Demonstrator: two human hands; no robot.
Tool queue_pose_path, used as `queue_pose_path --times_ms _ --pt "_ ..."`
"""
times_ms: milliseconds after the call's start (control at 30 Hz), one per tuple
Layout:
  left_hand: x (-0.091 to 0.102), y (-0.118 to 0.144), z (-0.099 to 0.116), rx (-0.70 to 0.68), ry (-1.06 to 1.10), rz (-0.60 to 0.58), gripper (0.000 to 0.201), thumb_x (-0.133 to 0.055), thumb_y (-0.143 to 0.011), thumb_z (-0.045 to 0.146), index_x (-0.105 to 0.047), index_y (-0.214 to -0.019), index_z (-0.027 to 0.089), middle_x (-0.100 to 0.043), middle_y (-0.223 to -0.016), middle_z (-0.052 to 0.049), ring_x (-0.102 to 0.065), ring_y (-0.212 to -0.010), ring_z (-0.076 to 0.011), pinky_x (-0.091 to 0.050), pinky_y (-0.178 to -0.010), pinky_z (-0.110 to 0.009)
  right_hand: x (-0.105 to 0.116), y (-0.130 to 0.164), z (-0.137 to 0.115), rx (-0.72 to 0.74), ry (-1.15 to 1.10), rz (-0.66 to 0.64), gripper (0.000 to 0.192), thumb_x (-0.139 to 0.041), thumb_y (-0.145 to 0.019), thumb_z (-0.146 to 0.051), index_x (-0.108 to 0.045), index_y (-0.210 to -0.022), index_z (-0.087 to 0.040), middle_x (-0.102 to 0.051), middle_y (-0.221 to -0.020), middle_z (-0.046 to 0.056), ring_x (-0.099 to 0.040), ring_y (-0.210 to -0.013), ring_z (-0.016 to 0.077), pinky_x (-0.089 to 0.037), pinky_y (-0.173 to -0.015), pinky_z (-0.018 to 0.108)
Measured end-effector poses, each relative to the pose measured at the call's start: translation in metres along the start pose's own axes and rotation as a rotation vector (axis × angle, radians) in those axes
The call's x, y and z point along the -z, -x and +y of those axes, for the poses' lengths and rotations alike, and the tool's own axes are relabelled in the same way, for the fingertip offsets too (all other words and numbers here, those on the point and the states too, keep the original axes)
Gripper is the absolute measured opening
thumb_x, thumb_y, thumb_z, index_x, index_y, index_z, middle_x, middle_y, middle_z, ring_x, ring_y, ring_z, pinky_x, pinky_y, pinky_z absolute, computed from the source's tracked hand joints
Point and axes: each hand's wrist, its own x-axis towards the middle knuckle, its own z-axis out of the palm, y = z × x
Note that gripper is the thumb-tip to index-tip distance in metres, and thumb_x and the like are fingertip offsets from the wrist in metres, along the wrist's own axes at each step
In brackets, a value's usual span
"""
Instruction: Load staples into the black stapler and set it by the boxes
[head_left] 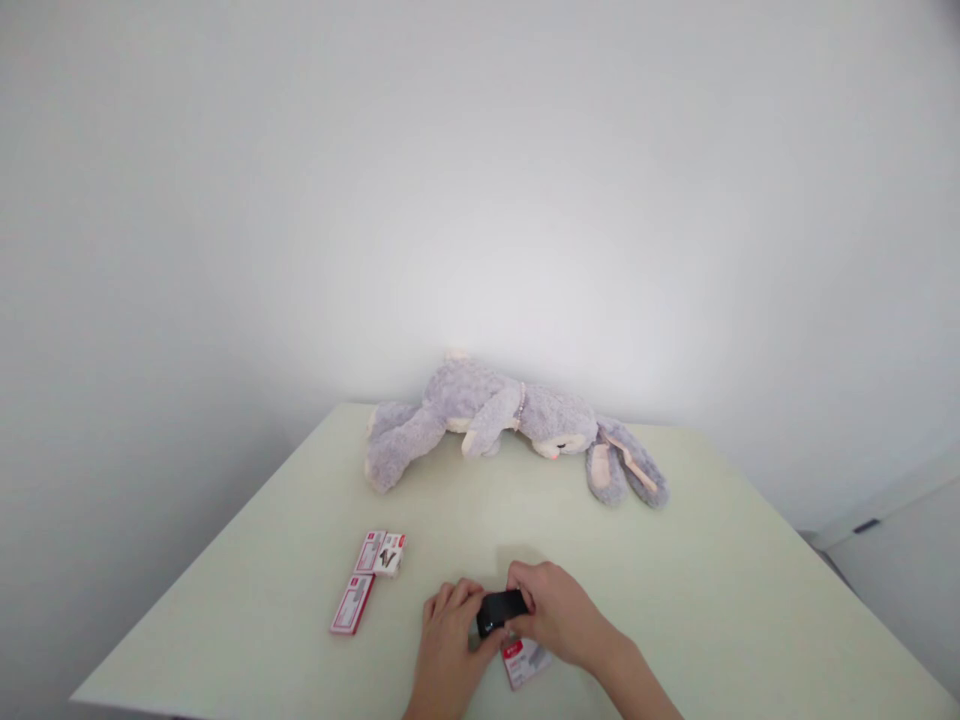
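head view: the left hand (450, 630) and right hand (553, 612) are both closed on a small black object (501, 611) near the front of the table (255, 610), one at each end, probably to steady it from both sides. what it is exactly, i can't tell, as fingers cover its ends. a red-and-white box (528, 662) lies just below the right hand, seemingly within easy reach. three small boxes (358, 592) sit together to the left, apparently out of the hands' way; a plush rabbit (491, 405) lies along the back, likely for the same reason.
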Motion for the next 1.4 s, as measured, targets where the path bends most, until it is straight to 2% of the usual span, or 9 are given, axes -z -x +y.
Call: queue_pose_path --times_ms 167,333,467,700,867,1100,1200,1300,1400 --pt "-0.006 0.017 -0.011 -0.059 0.008 0.126 0.030 -0.049 -0.095 0.022 -0.068 -0.117 0.028 -0.066 -0.120 -0.007 -0.057 -0.115 -0.0261 -0.044 -0.098 -0.043 0.000 -0.001 0.004 -0.027 0.044 0.006 0.025 -0.070 -0.070 -0.014 -0.069 -0.093 -0.026 -0.063 -0.072 -0.006 -0.054 -0.067 0.0131 -0.027 -0.061 0.023" --pt "-0.015 0.011 0.027 -0.383 0.053 -0.278 0.034 -0.049 -0.094 0.023 -0.072 -0.115 0.037 -0.073 -0.122 -0.001 -0.058 -0.118 -0.0268 -0.043 -0.103 -0.046 0.003 -0.011 0.017 -0.092 0.070 0.104 0.021 -0.078 -0.070 -0.030 -0.069 -0.088 -0.025 -0.063 -0.071 -0.004 -0.054 -0.070 0.0153 -0.027 -0.065 0.025" --pt "-0.001 -0.003 0.035 -0.404 0.087 -0.421 0.066 -0.057 -0.077 0.012 -0.061 -0.135 0.043 -0.063 -0.142 0.003 -0.052 -0.130 -0.0283 -0.038 -0.112 -0.048 0.000 -0.011 0.038 -0.176 0.028 0.191 0.023 -0.074 -0.078 -0.042 -0.061 -0.082 -0.024 -0.058 -0.065 -0.005 -0.051 -0.063 0.0145 -0.027 -0.061 0.026" --pt "0.029 0.002 -0.027 -0.133 0.081 -0.176 0.101 -0.055 -0.066 0.008 -0.029 -0.158 0.040 -0.055 -0.148 -0.001 -0.048 -0.134 -0.0255 -0.037 -0.117 -0.045 -0.034 0.027 0.066 -0.304 -0.176 0.325 0.043 -0.051 -0.094 -0.065 -0.049 -0.078 -0.025 -0.048 -0.063 -0.006 -0.048 -0.061 0.0152 -0.031 -0.058 0.026" --pt "0.011 -0.002 -0.017 -0.110 0.123 -0.143 0.101 -0.058 -0.067 0.008 -0.027 -0.160 0.033 -0.059 -0.141 -0.007 -0.052 -0.129 -0.0275 -0.040 -0.114 -0.047 -0.065 0.032 0.047 -0.211 -0.459 0.308 0.040 -0.051 -0.096 -0.064 -0.055 -0.091 -0.024 -0.053 -0.070 -0.004 -0.051 -0.065 0.0161 -0.038 -0.062 0.027" --pt "-0.005 0.000 -0.010 -0.122 0.147 -0.135 0.102 -0.062 -0.070 0.012 -0.021 -0.161 0.029 -0.053 -0.149 -0.009 -0.050 -0.134 -0.0261 -0.040 -0.116 -0.045 -0.077 0.021 0.034 -0.175 -0.501 0.316 0.041 -0.055 -0.094 -0.064 -0.059 -0.095 -0.023 -0.055 -0.075 -0.004 -0.053 -0.069 0.0160 -0.038 -0.064 0.026" --pt "0.003 0.009 -0.029 -0.107 0.102 0.038 0.083 -0.064 -0.081 0.026 -0.030 -0.157 0.031 -0.048 -0.154 -0.007 -0.044 -0.141 -0.0270 -0.038 -0.118 -0.048 -0.077 0.023 0.037 -0.186 -0.488 0.325 0.042 -0.054 -0.094 -0.064 -0.060 -0.095 -0.023 -0.054 -0.073 -0.005 -0.052 -0.068 0.0161 -0.038 -0.063 0.026" --pt "0.027 0.022 -0.060 0.220 -0.098 0.432 0.051 -0.051 -0.093 0.043 -0.053 -0.139 0.023 -0.060 -0.137 -0.013 -0.052 -0.130 -0.0337 -0.042 -0.111 -0.056 -0.078 0.024 0.038 -0.196 -0.492 0.325 0.042 -0.054 -0.094 -0.065 -0.060 -0.095 -0.024 -0.052 -0.071 -0.005 -0.051 -0.067 0.0162 -0.037 -0.062 0.027" --pt "0.056 0.037 -0.092 0.674 -0.263 0.617 0.068 -0.048 -0.092 0.058 -0.046 -0.147 0.018 -0.061 -0.129 -0.018 -0.056 -0.117 -0.0431 -0.048 -0.095 -0.064 -0.080 0.023 0.040 -0.201 -0.506 0.318 0.042 -0.055 -0.093 -0.065 -0.059 -0.094 -0.024 -0.049 -0.069 -0.006 -0.049 -0.066 0.0162 -0.037 -0.061 0.027"
